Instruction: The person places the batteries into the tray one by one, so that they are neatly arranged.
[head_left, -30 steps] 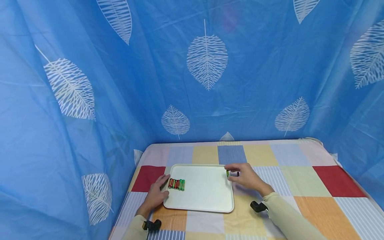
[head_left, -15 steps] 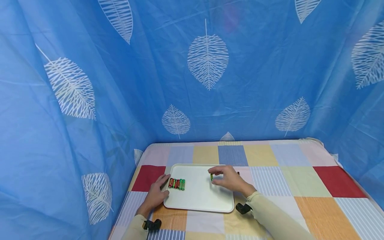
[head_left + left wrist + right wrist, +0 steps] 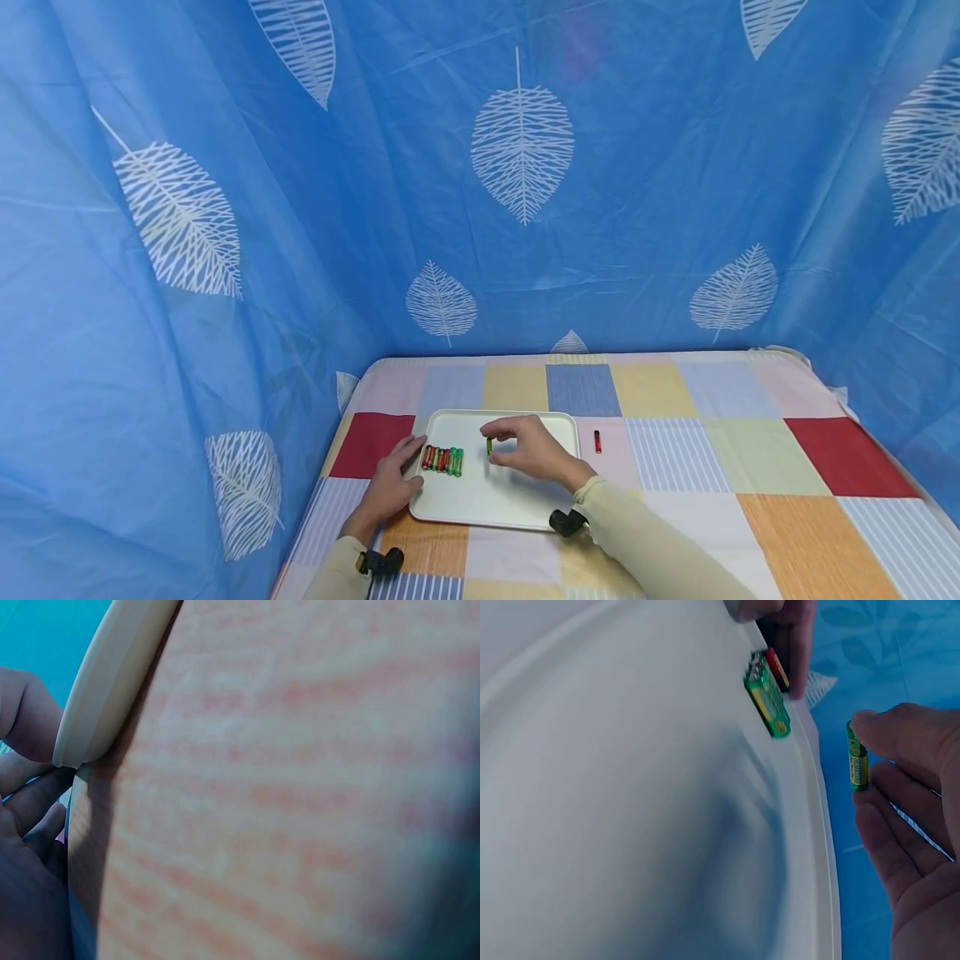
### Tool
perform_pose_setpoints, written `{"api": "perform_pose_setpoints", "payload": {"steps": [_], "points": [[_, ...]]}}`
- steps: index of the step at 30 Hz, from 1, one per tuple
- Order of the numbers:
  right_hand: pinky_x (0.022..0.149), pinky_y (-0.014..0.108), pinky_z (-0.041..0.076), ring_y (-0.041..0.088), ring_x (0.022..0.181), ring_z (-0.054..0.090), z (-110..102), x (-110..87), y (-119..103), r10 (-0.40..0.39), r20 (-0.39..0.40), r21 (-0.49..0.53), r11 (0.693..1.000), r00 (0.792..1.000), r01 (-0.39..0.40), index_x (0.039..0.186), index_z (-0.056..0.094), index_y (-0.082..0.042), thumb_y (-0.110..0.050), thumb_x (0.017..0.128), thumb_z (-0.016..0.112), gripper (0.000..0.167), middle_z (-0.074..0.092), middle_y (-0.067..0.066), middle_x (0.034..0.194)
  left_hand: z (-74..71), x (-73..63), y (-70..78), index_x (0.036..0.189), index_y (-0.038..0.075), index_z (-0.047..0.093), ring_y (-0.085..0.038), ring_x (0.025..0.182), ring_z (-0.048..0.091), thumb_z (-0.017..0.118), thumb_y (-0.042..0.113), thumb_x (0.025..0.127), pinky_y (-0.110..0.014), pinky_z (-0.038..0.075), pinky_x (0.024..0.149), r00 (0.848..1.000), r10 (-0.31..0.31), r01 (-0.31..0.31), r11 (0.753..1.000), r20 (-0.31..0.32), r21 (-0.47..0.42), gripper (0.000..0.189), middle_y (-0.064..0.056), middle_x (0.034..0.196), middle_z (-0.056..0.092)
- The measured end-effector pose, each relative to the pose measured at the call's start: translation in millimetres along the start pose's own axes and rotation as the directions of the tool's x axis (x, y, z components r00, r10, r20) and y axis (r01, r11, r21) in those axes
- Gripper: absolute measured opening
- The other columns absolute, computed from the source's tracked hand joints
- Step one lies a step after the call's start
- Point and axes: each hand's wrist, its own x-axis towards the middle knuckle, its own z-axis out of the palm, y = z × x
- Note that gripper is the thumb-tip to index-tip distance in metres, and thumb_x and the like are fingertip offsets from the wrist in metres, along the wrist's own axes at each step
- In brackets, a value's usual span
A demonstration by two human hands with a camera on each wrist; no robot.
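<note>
A white tray (image 3: 517, 508) lies on the table, with a row of several red and green batteries (image 3: 442, 460) side by side near its left edge. My left hand (image 3: 390, 487) grips that left edge, its thumb over the rim and its fingers along the outside; the left wrist view shows the thumb at the tray rim (image 3: 97, 697). Above the middle of the tray, my right hand (image 3: 532, 450) pinches a green battery (image 3: 858, 757) upright between thumb and fingertips. In the right wrist view the row of batteries (image 3: 769, 701) is beyond, beside the left fingers.
A single red battery (image 3: 597, 442) lies on the patchwork tablecloth (image 3: 690, 533), right of the tray. Blue curtains (image 3: 630, 167) with white leaf prints hang behind the table and at both sides.
My right hand has carried the green battery leftward from the tray's right edge to above its middle, uncovering the red battery on the cloth. My left hand has stayed at the tray's edge.
</note>
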Motion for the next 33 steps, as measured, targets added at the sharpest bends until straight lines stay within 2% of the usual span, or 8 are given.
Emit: {"api": "perform_pose_setpoints", "payload": {"steps": [14, 23, 29, 33], "points": [[0.103, 0.039, 0.063, 0.029, 0.114, 0.078, 36.6, 27.6, -15.0, -0.029, 0.013, -0.002, 1.0, 0.999, 0.029, 0.134, 0.075, 0.0, -0.006, 0.093, 0.083, 0.043, 0.08, 0.015, 0.129, 0.1, 1.4, -1.2, 0.158, 0.01, 0.059, -0.055, 0.157, 0.039, 0.074, 0.0, 0.087, -0.074, 0.033, 0.126, 1.0, 0.012, -0.012, 1.0, 0.011, -0.006, 0.074, -0.026, 0.17, 0.043], [0.103, 0.034, 0.063, 0.026, 0.114, 0.078, 58.0, 41.2, -20.0, -0.042, 0.004, -0.017, 0.999, 0.999, 0.042, 0.135, 0.075, 0.002, -0.007, 0.094, 0.084, 0.043, 0.079, 0.017, 0.129, -1.1, 3.1, 0.1, 0.159, 0.013, 0.059, -0.056, 0.157, 0.039, 0.074, 0.002, 0.088, -0.079, 0.029, 0.126, 1.0, 0.004, -0.004, 1.0, 0.011, 0.011, 0.073, -0.025, 0.171, 0.043], [0.105, 0.033, 0.062, 0.022, 0.117, 0.078, 72.5, 46.1, -20.7, -0.032, -0.016, -0.026, 0.999, 0.999, 0.031, 0.136, 0.075, 0.0, -0.009, 0.094, 0.084, 0.044, 0.079, 0.013, 0.133, -0.8, 4.0, -0.8, 0.158, 0.01, 0.059, -0.054, 0.157, 0.04, 0.073, 0.0, 0.088, -0.073, 0.034, 0.126, 1.0, 0.023, -0.023, 1.0, 0.009, 0.005, 0.072, -0.027, 0.17, 0.043], [0.104, 0.033, 0.063, 0.021, 0.117, 0.078, 80.0, 47.2, -19.1, -0.038, -0.039, -0.048, 0.998, 0.999, 0.036, 0.135, 0.075, -0.002, -0.008, 0.092, 0.085, 0.044, 0.079, 0.011, 0.132, 0.3, 3.6, -0.5, 0.158, 0.011, 0.059, -0.052, 0.158, 0.04, 0.074, 0.0, 0.088, -0.071, 0.035, 0.127, 1.0, 0.014, -0.014, 1.0, 0.013, -0.006, 0.072, -0.026, 0.17, 0.043]]}}
